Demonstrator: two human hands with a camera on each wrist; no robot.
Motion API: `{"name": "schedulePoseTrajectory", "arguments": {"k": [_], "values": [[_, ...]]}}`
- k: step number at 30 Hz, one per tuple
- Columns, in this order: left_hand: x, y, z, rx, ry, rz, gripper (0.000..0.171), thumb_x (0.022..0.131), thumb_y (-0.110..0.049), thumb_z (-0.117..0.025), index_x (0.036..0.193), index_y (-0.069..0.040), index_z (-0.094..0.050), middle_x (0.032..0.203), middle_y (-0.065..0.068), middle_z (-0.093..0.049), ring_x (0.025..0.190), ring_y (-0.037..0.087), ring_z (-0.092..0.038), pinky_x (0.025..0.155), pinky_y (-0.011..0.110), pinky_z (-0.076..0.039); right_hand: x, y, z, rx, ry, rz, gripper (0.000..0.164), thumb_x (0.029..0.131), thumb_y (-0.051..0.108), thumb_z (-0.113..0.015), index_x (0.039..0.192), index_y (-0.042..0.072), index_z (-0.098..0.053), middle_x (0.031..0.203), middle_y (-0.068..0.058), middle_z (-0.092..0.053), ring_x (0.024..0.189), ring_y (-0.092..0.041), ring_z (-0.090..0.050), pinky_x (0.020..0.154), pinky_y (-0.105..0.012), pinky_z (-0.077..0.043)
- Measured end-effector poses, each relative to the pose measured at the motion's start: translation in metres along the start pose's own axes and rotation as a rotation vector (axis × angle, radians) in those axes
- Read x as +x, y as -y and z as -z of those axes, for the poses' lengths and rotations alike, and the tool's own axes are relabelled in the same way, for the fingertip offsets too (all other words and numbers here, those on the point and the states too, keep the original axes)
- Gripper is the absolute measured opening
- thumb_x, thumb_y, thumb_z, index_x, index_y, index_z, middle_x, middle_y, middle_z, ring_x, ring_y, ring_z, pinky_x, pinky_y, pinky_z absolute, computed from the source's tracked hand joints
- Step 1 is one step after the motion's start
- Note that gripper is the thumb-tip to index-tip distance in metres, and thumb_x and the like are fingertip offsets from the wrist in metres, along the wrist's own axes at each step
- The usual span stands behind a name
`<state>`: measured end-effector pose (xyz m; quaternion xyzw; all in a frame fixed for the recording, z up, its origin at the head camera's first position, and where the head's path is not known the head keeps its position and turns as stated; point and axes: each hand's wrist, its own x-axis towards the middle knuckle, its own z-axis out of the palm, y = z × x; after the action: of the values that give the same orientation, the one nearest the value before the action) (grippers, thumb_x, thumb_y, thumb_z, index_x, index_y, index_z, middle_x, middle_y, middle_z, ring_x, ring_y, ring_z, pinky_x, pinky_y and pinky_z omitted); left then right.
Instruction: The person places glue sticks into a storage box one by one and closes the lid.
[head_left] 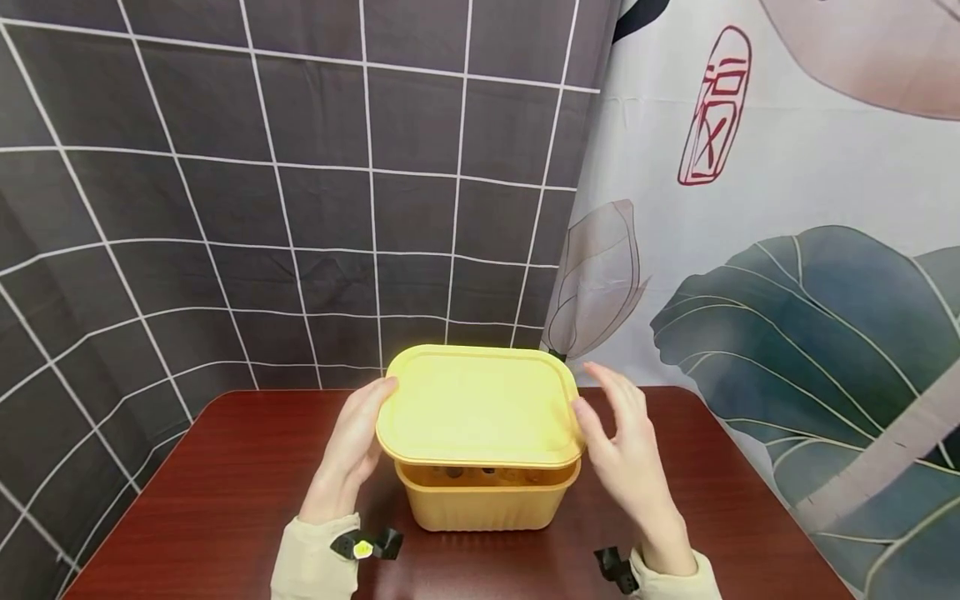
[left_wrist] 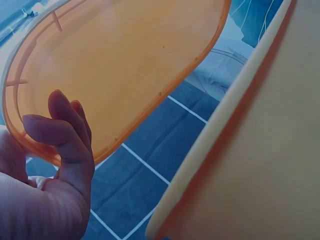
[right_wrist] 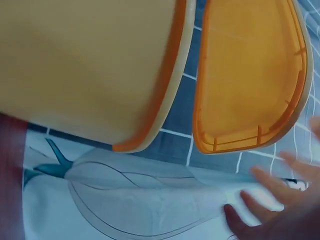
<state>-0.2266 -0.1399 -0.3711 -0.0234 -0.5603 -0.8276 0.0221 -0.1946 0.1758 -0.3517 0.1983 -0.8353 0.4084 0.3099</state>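
A yellow rectangular lid [head_left: 480,404] with rounded corners is raised over a yellow plastic box [head_left: 487,510] in the head view. Between lid and box a gap shows at the front, with small dark items inside that are too small to identify. My left hand [head_left: 351,450] grips the lid's left edge; in the left wrist view its fingers [left_wrist: 70,130] curl under the lid's underside. Close to the right edge is my right hand [head_left: 628,454], its fingers spread. The right wrist view shows these fingers [right_wrist: 272,185] apart from the lid [right_wrist: 250,75].
The box stands on a dark red wooden table [head_left: 225,500]. Behind it hangs a dark grid-patterned cloth [head_left: 315,208], and a white cloth with leaf prints [head_left: 817,333] hangs on the right. Black straps [head_left: 615,571] circle both wrists.
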Motion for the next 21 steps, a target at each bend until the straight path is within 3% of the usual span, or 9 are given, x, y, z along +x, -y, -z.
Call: {"name": "schedulePoseTrajectory", "arguments": {"k": [4, 7, 11, 21], "values": [[-0.001, 0.0, -0.002, -0.001, -0.007, 0.006, 0.035, 0.102, -0.013, -0.048, 0.124, 0.013, -0.051, 0.093, 0.01, -0.067, 0.082, 0.017, -0.068, 0.076, 0.031, -0.057, 0.001, -0.004, 0.003, 0.054, 0.028, -0.338, 0.048, 0.1, 0.032, -0.056, 0.141, 0.008, -0.048, 0.129, -0.013, -0.059, 0.121, -0.028, -0.051, 0.097, -0.049, -0.04], [-0.001, 0.0, -0.004, -0.003, -0.005, 0.007, 0.034, 0.101, -0.013, -0.048, 0.123, 0.013, -0.051, 0.092, 0.011, -0.067, 0.082, 0.017, -0.068, 0.075, 0.032, -0.057, 0.003, -0.008, 0.003, 0.076, 0.068, -0.453, 0.049, 0.1, 0.038, -0.054, 0.137, 0.006, -0.051, 0.121, -0.015, -0.063, 0.112, -0.027, -0.057, 0.093, -0.045, -0.044], [-0.002, 0.0, -0.006, -0.014, 0.002, -0.002, 0.032, 0.101, -0.013, -0.048, 0.121, 0.012, -0.051, 0.092, 0.011, -0.067, 0.081, 0.017, -0.068, 0.075, 0.031, -0.057, 0.005, -0.011, 0.0, 0.096, 0.117, -0.512, 0.047, 0.1, 0.039, -0.053, 0.13, 0.003, -0.058, 0.121, -0.014, -0.063, 0.11, -0.025, -0.058, 0.093, -0.042, -0.047], [-0.002, 0.004, -0.008, -0.012, 0.034, -0.019, 0.032, 0.102, -0.015, -0.048, 0.12, 0.012, -0.05, 0.093, 0.012, -0.066, 0.082, 0.018, -0.067, 0.076, 0.032, -0.057, 0.003, -0.016, -0.004, 0.161, 0.121, -0.525, 0.038, 0.097, 0.027, -0.062, 0.124, 0.001, -0.063, 0.116, -0.015, -0.068, 0.1, -0.023, -0.065, 0.078, -0.019, -0.05]]}}
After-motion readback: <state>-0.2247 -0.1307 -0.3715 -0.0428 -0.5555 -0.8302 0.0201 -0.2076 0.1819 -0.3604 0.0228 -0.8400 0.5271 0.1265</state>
